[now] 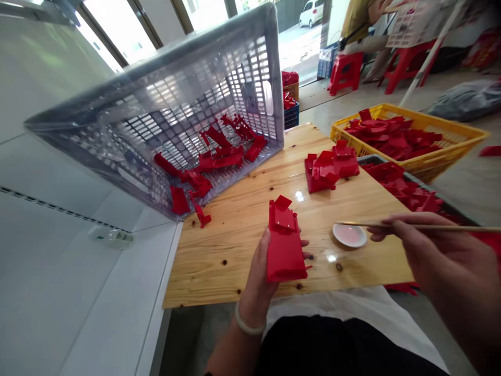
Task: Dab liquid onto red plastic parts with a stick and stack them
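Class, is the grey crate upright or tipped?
Tipped: the grey crate has its open top facing sideways; red pieces lie on a side wall.

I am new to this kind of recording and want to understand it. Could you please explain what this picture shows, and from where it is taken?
There is no robot here, only a person working with two bare hands. The one picture comes from a camera worn on the head, looking forward and down. The left hand holds a red part. The right hand holds a thin stick, its tip at a small white dish. The dish stands on a wooden table, where more red parts lie. A grey crate, tipped on its side, and a yellow crate also hold red parts.
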The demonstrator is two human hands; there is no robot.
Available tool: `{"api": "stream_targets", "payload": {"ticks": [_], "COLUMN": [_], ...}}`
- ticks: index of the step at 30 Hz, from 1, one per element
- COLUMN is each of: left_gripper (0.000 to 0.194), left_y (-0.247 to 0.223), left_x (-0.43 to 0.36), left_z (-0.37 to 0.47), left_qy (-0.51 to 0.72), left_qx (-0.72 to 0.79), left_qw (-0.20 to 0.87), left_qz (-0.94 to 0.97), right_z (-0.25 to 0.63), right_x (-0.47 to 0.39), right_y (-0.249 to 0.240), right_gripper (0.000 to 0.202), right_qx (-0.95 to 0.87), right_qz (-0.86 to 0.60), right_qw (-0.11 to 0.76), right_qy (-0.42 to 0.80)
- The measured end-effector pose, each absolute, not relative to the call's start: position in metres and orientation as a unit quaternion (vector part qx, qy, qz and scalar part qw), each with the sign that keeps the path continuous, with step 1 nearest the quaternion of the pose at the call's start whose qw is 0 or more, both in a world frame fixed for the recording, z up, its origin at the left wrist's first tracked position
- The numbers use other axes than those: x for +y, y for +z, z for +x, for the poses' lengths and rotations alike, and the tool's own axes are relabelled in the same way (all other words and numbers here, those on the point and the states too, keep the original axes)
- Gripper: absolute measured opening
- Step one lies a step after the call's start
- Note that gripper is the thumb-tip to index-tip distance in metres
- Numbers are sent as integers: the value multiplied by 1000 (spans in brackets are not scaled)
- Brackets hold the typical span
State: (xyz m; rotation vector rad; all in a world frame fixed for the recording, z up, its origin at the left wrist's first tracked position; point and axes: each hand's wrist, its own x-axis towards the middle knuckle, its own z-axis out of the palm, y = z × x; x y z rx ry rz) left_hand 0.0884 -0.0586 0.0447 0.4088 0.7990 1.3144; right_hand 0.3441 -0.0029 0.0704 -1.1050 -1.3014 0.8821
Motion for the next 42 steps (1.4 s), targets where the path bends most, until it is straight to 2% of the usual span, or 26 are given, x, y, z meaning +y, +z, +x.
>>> {"api": "stream_targets", "payload": {"ticks": [4, 10, 26, 33, 42], "left_gripper": [66, 66, 53, 58, 53], "left_y": [59, 76, 83, 83, 88], "left_x": [-68, -74, -81, -83, -84], "left_z": [106, 113, 116, 118, 124], "left_qy": [592, 580, 588, 586, 601], "left_qx": [366, 364, 366, 405, 450], "left_qw": [703, 713, 707, 682, 637], "left_qz": [147, 152, 146, 167, 175], "right_z": [317, 302, 295, 296, 298], "right_x": [-22, -20, -21, -25, -20], "right_y": [90, 87, 83, 84, 84], "right_gripper": [11, 27, 28, 27, 35], "right_qx": [-613, -715, -725, -720, -757], "right_qz": [-388, -279, -281, -289, -265], "right_qw": [590, 563, 554, 553, 525], "right_qy": [355, 307, 299, 303, 286]}}
